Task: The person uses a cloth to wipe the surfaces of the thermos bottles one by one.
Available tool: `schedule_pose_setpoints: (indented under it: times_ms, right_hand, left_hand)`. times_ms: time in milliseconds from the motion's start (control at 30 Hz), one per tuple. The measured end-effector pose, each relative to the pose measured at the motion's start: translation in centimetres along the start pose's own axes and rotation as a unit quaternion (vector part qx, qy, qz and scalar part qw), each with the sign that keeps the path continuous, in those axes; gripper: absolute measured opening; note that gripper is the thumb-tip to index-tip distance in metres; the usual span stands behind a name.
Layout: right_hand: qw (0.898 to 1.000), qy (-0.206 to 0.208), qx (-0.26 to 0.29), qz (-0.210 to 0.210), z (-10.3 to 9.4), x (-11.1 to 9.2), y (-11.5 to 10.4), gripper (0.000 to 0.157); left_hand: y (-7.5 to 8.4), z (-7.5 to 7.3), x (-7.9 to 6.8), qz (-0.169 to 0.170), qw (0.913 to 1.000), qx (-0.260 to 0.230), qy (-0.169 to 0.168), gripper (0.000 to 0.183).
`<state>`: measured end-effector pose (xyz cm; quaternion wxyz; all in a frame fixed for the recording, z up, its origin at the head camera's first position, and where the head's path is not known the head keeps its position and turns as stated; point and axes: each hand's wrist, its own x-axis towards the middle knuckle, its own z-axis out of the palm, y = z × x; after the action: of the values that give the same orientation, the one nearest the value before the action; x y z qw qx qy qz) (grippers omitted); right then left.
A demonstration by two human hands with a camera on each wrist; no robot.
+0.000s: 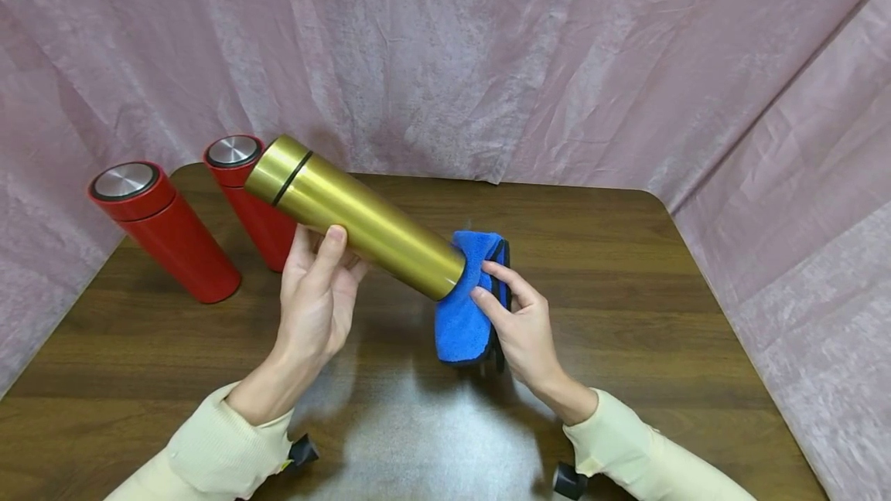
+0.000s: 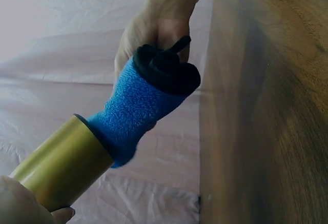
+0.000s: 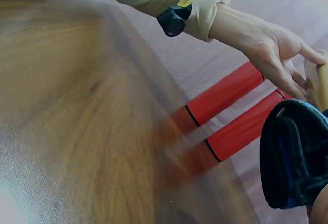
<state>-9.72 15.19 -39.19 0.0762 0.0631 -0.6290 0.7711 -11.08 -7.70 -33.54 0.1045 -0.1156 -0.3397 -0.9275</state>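
Note:
A gold thermos flask [image 1: 369, 215] is tilted above the table, its capped end up to the left and its base low to the right. My left hand [image 1: 316, 292] grips it round the middle, thumb on the near side. My right hand [image 1: 522, 323] pinches a folded blue cloth [image 1: 462, 323] with black edging, thumb and fingers on its right part. The cloth lies against the flask's base; in the left wrist view the blue cloth [image 2: 133, 106] meets the end of the gold flask [image 2: 64, 162]. The flask's base surface is hidden behind the cloth.
Two red thermos flasks with silver lid tops, one [image 1: 170, 238] at the far left and one [image 1: 261, 215] partly behind the gold flask, stand on the wooden table [image 1: 626, 315]. Pink curtains [image 1: 445, 60] hang behind the table and along its sides.

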Motion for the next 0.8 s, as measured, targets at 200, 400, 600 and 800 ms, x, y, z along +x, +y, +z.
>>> schedule_pose_setpoints:
  times_ms: [200,400,600,800]
  right_hand:
    - [0.997,-0.030,0.016,0.066,0.4,-0.4,0.4,0.041]
    - [0.994,-0.052,-0.010,0.100,0.4,-1.0,0.8,0.042]
    - [0.990,-0.078,-0.046,0.106,0.2,-1.8,1.0,0.040]
    - [0.986,-0.102,-0.027,0.131,-0.1,-2.8,0.9,0.043]
  left_hand:
    - [-0.1,-0.1,0.1,0.001,1.0000,0.008,0.000,0.021]
    - [-0.3,-0.1,0.2,0.004,1.0000,0.008,0.004,0.021]
    - [-0.5,-0.2,0.4,0.006,0.9999,0.009,0.009,0.020]
    - [-0.7,-0.5,0.6,0.007,0.9998,0.012,0.013,0.022]
